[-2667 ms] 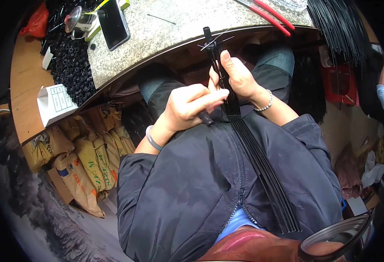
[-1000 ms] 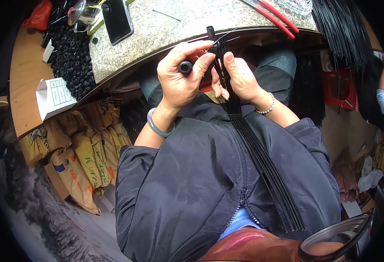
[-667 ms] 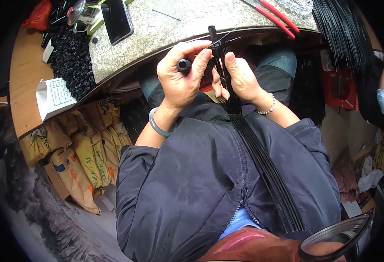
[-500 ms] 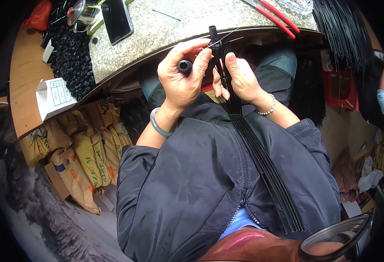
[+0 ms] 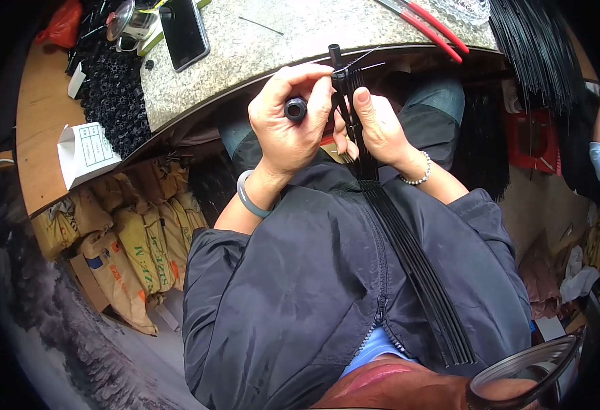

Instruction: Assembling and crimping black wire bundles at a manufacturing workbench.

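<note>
Both hands are raised in front of the chest, just below the near edge of the table (image 5: 382, 41). The left hand (image 5: 289, 126) is curled shut around a short black tube (image 5: 295, 109), whose open round end faces the camera; its thumb and forefinger reach rightward to the top of the bundle. The right hand (image 5: 375, 130) is closed around a bundle of long black strips (image 5: 409, 253), gripping it near its upper end, thumb on the near side.

Key relation: the bundle's long axis runs from its top end, at the fingertips close to the table edge, down and to the right across the dark jacket (image 5: 293, 294) toward the person's lap. The top end, with a thin black tie (image 5: 354, 63) splaying out sideways, lies between the two hands, directly right of the left fingertips and touching them. The tube sits just left of the bundle's top, its axis roughly toward the viewer, so crosswise to the strips. The left hand is the nearer one to the tube; the right hand carries the bundle's weight.

On the table, well apart from the hands: a dark phone (image 5: 184, 31) to the left, red-handled pliers (image 5: 426, 26) to the right. Whether the tie is already cinched cannot be told.
</note>
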Available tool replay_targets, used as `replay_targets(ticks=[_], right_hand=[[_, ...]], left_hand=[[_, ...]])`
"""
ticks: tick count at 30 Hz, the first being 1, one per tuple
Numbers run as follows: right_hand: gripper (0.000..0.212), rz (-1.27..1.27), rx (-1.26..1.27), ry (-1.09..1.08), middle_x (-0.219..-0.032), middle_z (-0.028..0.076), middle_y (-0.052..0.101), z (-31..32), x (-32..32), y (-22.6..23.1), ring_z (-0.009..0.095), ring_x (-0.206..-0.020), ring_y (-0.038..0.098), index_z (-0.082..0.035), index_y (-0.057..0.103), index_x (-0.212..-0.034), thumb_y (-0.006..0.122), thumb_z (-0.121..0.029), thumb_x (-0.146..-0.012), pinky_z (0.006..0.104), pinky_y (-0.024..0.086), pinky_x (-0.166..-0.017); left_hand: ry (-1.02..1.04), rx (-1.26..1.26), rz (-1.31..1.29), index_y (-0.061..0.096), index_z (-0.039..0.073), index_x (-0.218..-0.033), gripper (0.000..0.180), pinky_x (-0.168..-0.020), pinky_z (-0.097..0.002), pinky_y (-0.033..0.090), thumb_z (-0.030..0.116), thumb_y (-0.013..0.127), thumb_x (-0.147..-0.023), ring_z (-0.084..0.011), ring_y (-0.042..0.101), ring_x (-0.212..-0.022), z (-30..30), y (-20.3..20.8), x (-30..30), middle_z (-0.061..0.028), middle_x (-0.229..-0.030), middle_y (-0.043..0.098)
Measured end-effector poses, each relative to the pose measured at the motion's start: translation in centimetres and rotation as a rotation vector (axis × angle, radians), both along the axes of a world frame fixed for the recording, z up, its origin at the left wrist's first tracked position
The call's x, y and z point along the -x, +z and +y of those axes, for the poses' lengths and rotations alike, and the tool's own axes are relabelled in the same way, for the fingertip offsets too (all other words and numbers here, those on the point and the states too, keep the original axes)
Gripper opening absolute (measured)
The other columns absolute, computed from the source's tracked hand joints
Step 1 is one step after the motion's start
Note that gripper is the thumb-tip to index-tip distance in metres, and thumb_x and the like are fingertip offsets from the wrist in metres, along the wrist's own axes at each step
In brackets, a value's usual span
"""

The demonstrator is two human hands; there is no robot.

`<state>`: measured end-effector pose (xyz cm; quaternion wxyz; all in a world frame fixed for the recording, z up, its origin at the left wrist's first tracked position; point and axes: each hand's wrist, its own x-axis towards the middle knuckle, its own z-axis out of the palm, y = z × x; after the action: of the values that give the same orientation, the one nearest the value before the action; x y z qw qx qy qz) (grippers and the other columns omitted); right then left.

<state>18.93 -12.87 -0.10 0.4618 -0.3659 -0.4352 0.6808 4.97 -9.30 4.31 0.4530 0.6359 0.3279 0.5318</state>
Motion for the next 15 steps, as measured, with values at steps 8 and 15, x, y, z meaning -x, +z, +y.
replay_targets(ticks=[8,15], right_hand=[[0.061,0.005,0.006,-0.003,-0.056,0.008,0.058,-0.02,-0.06,0.19,0.008,-0.040,0.049,-0.001,0.055,-0.076,0.026,-0.052,-0.094,0.0186,0.040,-0.040],[0.061,-0.010,-0.006,-0.015,-0.056,0.008,0.057,-0.05,0.09,0.48,0.009,-0.040,0.049,-0.001,0.054,-0.077,0.025,-0.052,-0.094,0.0188,0.040,-0.041]], left_hand=[[-0.035,0.139,-0.037,0.060,-0.002,-0.098,0.014,-0.049,-0.0161,0.041,0.002,0.058,-0.085,-0.0052,0.052,-0.056,-0.13,0.49,0.18,-0.0064,-0.075,0.062],[-0.137,0.206,-0.106,0.061,-0.002,-0.097,0.014,-0.050,-0.0166,0.042,0.002,0.060,-0.084,-0.0058,0.053,-0.057,0.20,0.77,0.42,-0.0060,-0.077,0.062]])
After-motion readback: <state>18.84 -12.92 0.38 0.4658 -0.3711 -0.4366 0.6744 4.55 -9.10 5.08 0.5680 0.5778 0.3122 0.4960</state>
